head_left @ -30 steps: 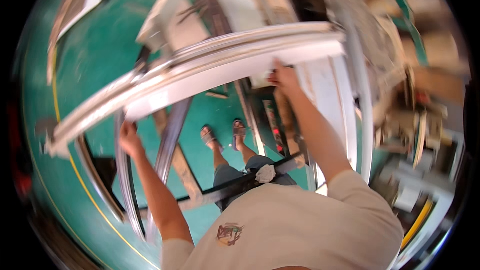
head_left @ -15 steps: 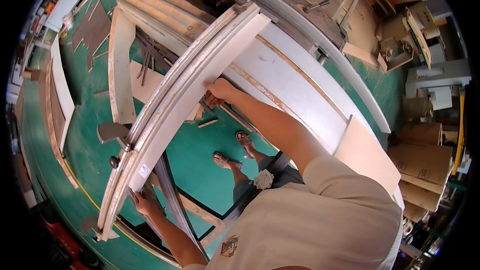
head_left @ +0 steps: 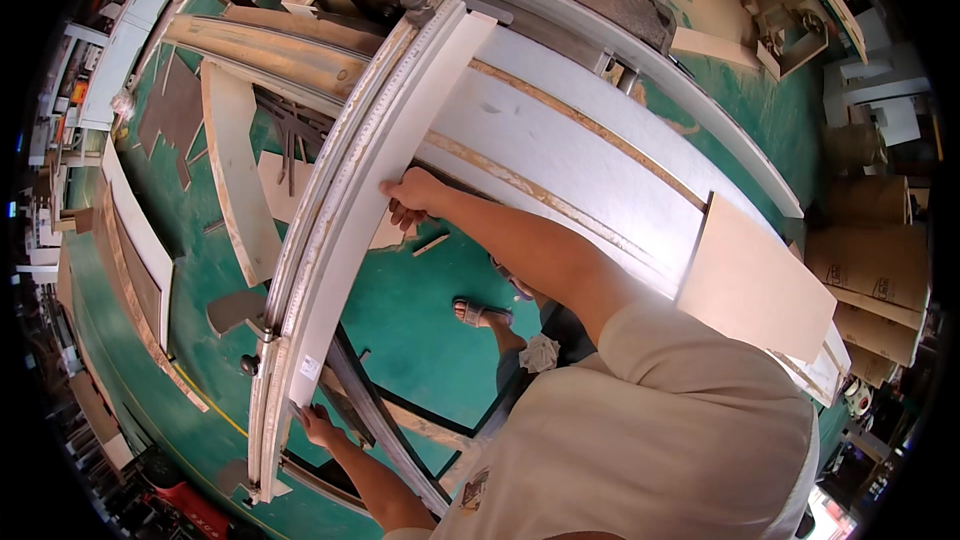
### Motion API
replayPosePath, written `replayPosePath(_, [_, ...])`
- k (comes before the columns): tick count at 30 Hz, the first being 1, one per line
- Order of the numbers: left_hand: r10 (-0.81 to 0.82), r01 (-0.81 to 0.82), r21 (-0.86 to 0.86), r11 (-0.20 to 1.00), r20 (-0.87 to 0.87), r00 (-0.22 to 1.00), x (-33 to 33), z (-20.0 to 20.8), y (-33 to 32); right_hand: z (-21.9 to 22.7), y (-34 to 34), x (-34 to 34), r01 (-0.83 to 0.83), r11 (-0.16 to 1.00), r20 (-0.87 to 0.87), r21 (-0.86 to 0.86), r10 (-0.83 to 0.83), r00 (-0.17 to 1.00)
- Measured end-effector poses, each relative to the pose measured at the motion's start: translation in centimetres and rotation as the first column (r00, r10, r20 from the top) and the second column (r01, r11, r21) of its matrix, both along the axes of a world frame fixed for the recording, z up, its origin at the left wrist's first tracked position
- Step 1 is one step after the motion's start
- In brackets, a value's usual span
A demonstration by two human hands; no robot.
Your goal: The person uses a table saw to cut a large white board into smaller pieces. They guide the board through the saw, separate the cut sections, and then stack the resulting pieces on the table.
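A long, narrow white board (head_left: pixel 362 172) lies along a metal fence rail (head_left: pixel 318 180) with a scale on it. My right hand (head_left: pixel 412 196) is closed on the board's edge near its middle, thumb on top and fingers curled beneath. At the board's near end, my left hand (head_left: pixel 318 426) grips the corner, its fingertips partly hidden. A small white label (head_left: pixel 309 367) sits on the board close to that hand. The board's far end reaches over the sliding metal saw table (head_left: pixel 560 140).
A pale panel (head_left: pixel 750 275) rests on the table's right part. A dark flip stop (head_left: pixel 236 312) sticks out left of the rail. Board offcuts (head_left: pixel 240 165) lean and lie at left over the green floor. Cardboard boxes (head_left: pixel 866 265) stand at right. A dark frame bar (head_left: pixel 385 420) runs below the rail.
My view has turned and shifted, so the rail and table sit differently. One foot has moved back under my body. Both hands keep their hold on the white board.
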State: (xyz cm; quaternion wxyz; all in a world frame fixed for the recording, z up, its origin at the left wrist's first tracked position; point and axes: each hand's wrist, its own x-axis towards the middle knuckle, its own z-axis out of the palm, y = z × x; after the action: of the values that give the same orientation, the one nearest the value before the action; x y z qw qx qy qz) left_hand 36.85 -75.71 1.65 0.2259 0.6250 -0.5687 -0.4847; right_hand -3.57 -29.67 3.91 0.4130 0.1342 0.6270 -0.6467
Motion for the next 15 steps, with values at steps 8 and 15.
replayPosePath(8, [0.109, -0.105, 0.052, 0.993, -0.075, 0.991, 0.4, -0.5, -1.3, 0.2, 2.6, 0.1, 0.426, 0.878, -0.466, 0.220, -0.289, 0.836])
replayPosePath(15, [0.113, -0.106, 0.065, 0.992, -0.107, 0.988, -1.3, 0.1, 0.4, -0.8, 4.3, -1.9, 0.592, 0.797, -0.548, 0.122, -0.443, 0.710])
